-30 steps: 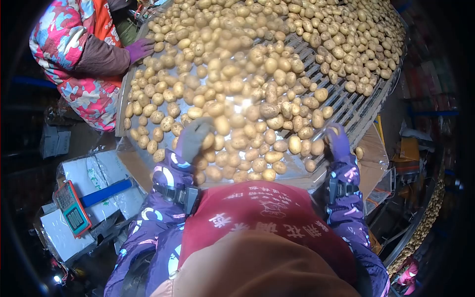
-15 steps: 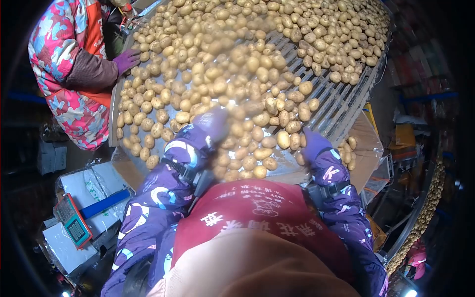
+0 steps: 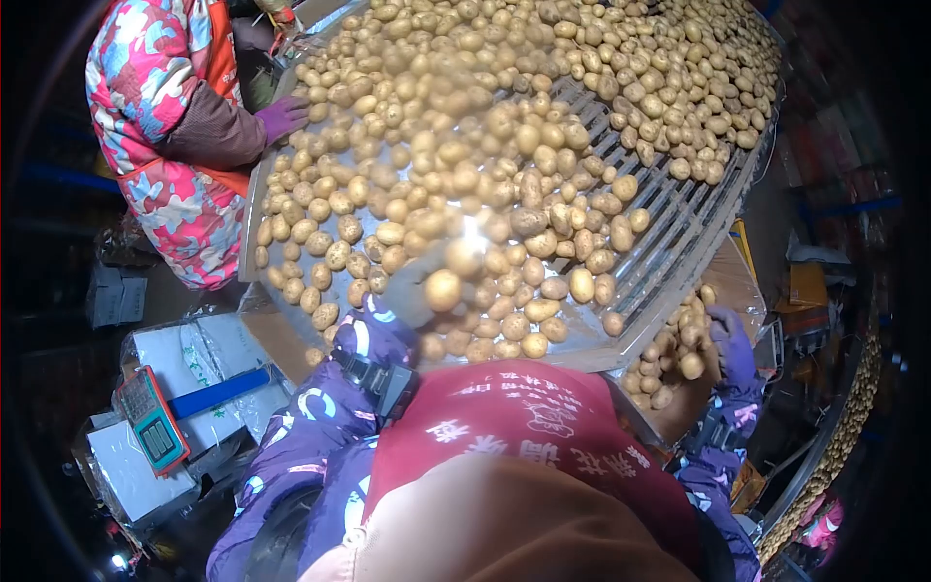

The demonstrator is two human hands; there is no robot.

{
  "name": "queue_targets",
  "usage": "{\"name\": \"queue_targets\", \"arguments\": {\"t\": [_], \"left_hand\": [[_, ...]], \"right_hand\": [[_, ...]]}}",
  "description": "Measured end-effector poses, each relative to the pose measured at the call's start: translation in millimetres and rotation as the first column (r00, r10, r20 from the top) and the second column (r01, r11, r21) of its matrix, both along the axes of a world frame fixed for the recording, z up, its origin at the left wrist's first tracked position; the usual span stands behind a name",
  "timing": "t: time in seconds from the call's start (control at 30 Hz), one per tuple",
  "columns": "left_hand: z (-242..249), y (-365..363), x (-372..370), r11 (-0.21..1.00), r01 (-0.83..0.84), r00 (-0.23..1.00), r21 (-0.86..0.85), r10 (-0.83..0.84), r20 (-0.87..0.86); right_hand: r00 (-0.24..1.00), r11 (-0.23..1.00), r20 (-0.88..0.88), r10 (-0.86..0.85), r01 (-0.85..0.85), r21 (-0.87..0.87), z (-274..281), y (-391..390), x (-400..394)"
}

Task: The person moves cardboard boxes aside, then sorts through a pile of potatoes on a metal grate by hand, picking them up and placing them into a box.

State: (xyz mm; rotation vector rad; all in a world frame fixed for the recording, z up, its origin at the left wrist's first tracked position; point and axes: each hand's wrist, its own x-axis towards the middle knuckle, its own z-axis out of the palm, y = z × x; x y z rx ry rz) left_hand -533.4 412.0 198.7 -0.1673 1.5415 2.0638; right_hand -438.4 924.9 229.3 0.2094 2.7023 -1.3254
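My left hand (image 3: 411, 294), in a dull purple glove, is at the near edge of the sorting table (image 3: 383, 335). Its fingers are partly hidden behind a round potato (image 3: 443, 290) that it holds. More potatoes (image 3: 509, 306) lie loose just right of that hand. My right hand (image 3: 734, 347), in a purple glove, is over the right side of an open cardboard box (image 3: 729, 281). The fingers look loosely curved and apart, with no potato clearly in them. Potatoes (image 3: 659, 373) lie in the box, beside and below this hand.
A slatted metal grate (image 3: 659, 228) runs along the table's right side, with a large potato heap (image 3: 669, 87) behind it. At the left, a co-worker's gloved hand (image 3: 283, 118) rests on the table edge. Wrapped boxes (image 3: 208, 354) and a scale display (image 3: 153, 422) stand at lower left.
My right hand has moved right and down from the table edge to the box. My left hand has shifted slightly down, with a potato now showing in it. The view has shifted a little.
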Motion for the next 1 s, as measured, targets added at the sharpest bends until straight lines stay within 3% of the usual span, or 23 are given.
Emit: {"name": "queue_targets", "arguments": {"t": [0.03,0.1,0.13,0.17,0.2,0.27,0.3,0.33,0.4,0.43,0.47,0.5,0.57,0.6,0.63,0.67,0.7,0.73,0.8,0.87,0.93,1.0], "left_hand": [[-0.2,7.3,-2.4,1.0,0.019,1.0,-0.021,-0.019,-0.021],[11.5,36.7,-12.7,0.974,0.051,0.998,0.22,-0.06,0.032],[19.8,47.2,-19.9,0.959,0.114,0.99,0.259,-0.131,0.049],[19.9,60.8,-20.1,0.964,0.136,0.988,0.229,-0.15,0.041],[20.0,74.4,-20.2,0.967,0.159,0.985,0.198,-0.169,0.033],[16.3,97.7,-13.0,0.969,0.243,0.968,0.048,-0.238,-0.085],[7.2,100.7,-0.3,0.967,0.247,0.924,-0.063,-0.255,-0.287],[8.8,104.3,-3.3,0.916,0.397,0.847,-0.056,-0.389,-0.361],[13.6,98.6,-12.3,0.791,0.608,0.745,-0.067,-0.597,-0.296],[34.9,86.4,-16.4,0.739,0.671,0.726,-0.058,-0.671,-0.151],[46.3,74.1,-18.7,0.683,0.729,0.684,-0.032,-0.73,-0.003],[32.9,63.9,-19.1,0.794,0.588,0.78,-0.156,-0.607,-0.151],[-18.9,41.0,-19.2,0.931,0.205,0.815,-0.302,-0.334,-0.474],[-33.8,21.3,-36.5,0.728,0.057,0.691,-0.683,-0.523,-0.499],[-41.7,3.6,-52.4,0.397,-0.168,0.579,-0.903,-0.701,-0.416],[-39.8,-4.3,-48.3,0.347,-0.202,0.524,-0.916,-0.751,-0.401],[-35.7,-9.5,-41.4,0.3,-0.241,0.467,-0.923,-0.798,-0.381],[-33.2,-11.4,-37.5,0.254,-0.283,0.409,-0.925,-0.84,-0.356],[-35.3,-3.3,-33.7,0.124,-0.302,0.439,-0.945,-0.862,-0.253],[-31.6,11.4,-37.4,-0.007,-0.238,0.47,-0.971,-0.876,-0.109],[-28.1,21.5,-49.8,-0.116,-0.089,0.511,-0.989,-0.858,0.055],[-43.3,21.9,-56.1,-0.165,0.055,0.571,-0.985,-0.804,0.167]], "right_hand": [[0.999,0.991,0.045,0.001,0.005,-0.134,16.3,-23.3,-5.4],[0.99,0.922,0.143,0.001,0.054,-0.384,49.1,-69.8,-16.7],[0.986,0.738,0.16,0.041,0.078,-0.67,25.6,-88.9,-26.1],[0.977,0.473,0.194,0.089,0.13,-0.871,2.2,-108.1,-35.3],[0.983,0.255,0.098,0.153,0.056,-0.965,-25.6,-132.8,-42.8],[0.959,0.101,0.144,0.244,0.123,-0.987,-39.0,-189.2,-55.9],[0.978,0.22,0.069,0.195,0.025,-0.975,-56.8,-201.3,-58.7],[0.988,0.339,-0.014,0.153,-0.066,-0.938,-71.1,-215.0,-62.4],[0.973,0.561,-0.113,0.202,-0.209,-0.801,-77.8,-203.2,-60.4],[0.961,0.655,-0.157,0.228,-0.27,-0.706,-77.6,-199.0,-60.0],[0.984,0.578,0.054,0.172,-0.057,-0.814,-72.4,-191.3,-56.0],[0.953,0.482,0.271,0.138,0.174,-0.858,-66.1,-186.3,-50.6],[0.928,0.386,0.368,-0.064,0.363,-0.848,-19.5,-171.3,-35.4],[0.918,0.406,0.359,-0.169,0.397,-0.823,-12.4,-148.6,-23.9],[0.95,0.492,0.239,-0.201,0.309,-0.814,-20.1,-117.4,-16.1],[0.988,0.781,0.062,-0.144,0.152,-0.605,-32.7,-77.6,-6.2],[0.994,0.981,-0.096,-0.059,0.04,-0.189,-45.0,-38.2,3.4],[0.976,0.979,-0.218,0.007,0.037,0.199,-52.3,-4.5,11.0],[0.939,0.738,-0.278,0.202,0.041,0.674,-69.0,47.0,15.3],[0.901,0.57,-0.248,0.356,0.001,0.822,-72.9,53.6,9.5],[0.857,0.63,-0.219,0.467,-0.148,0.763,-71.9,23.5,-43.0],[0.898,0.839,-0.293,0.329,-0.135,0.527,-103.5,-32.1,-101.6]]}}
